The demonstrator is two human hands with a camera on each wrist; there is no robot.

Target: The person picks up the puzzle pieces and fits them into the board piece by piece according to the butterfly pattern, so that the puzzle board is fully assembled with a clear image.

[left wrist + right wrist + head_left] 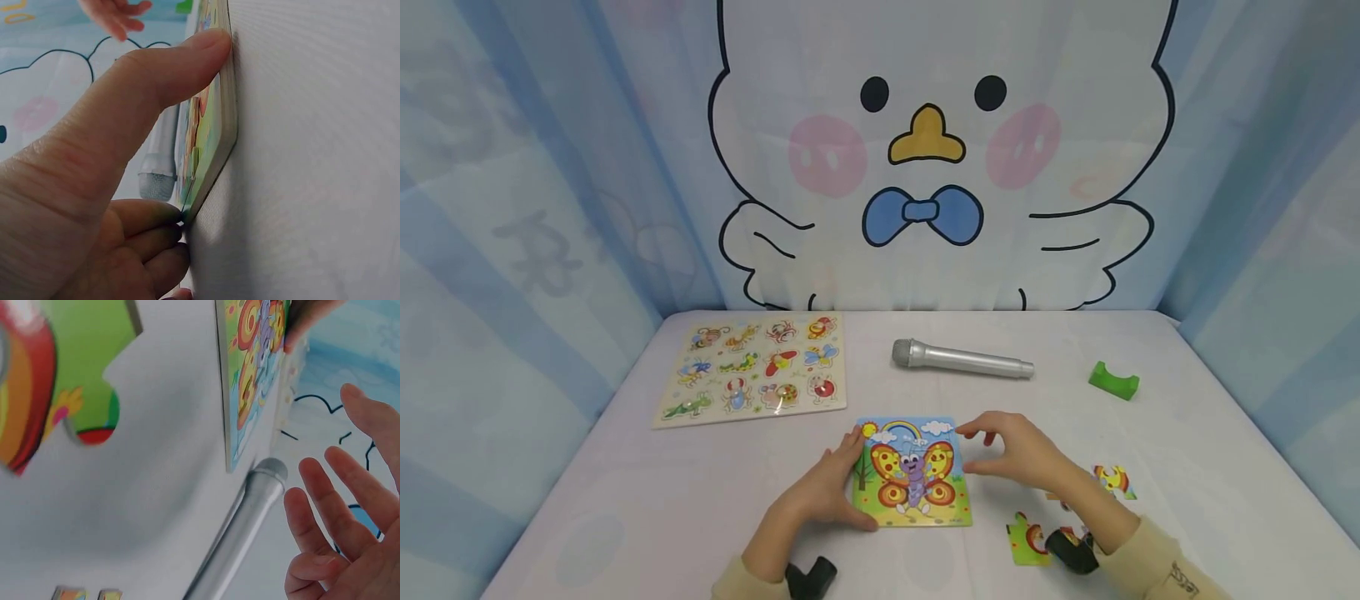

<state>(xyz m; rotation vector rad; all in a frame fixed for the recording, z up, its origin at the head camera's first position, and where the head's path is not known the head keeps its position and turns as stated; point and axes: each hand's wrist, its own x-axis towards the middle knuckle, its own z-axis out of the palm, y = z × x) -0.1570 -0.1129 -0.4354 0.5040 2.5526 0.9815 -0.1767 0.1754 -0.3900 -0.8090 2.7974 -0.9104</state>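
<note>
There is one butterfly puzzle (913, 479), flat on one white table (700, 517), between two hands. The left hand (830, 483) grips its left side, thumb on top at the near edge and fingers against the side. The right hand (1018, 450) is at its right side, let go, with bent fingers spread apart and nothing in them.

One bug board (751, 367) with twelve bugs is behind it to the left. One silver microphone (962, 361) is behind it, a bit to the right. One green block (1114, 381) is farther off, behind it to the right. Two loose pieces (1024, 546) show well to its right, and more bits peek out by the right arm; I can't tell how many.

Only the left wrist view shows the puzzle's thick side and bits sticking up on top. The right wrist view shows the right hand's fingertips apart from the puzzle; the head view makes them look like they touch.
</note>
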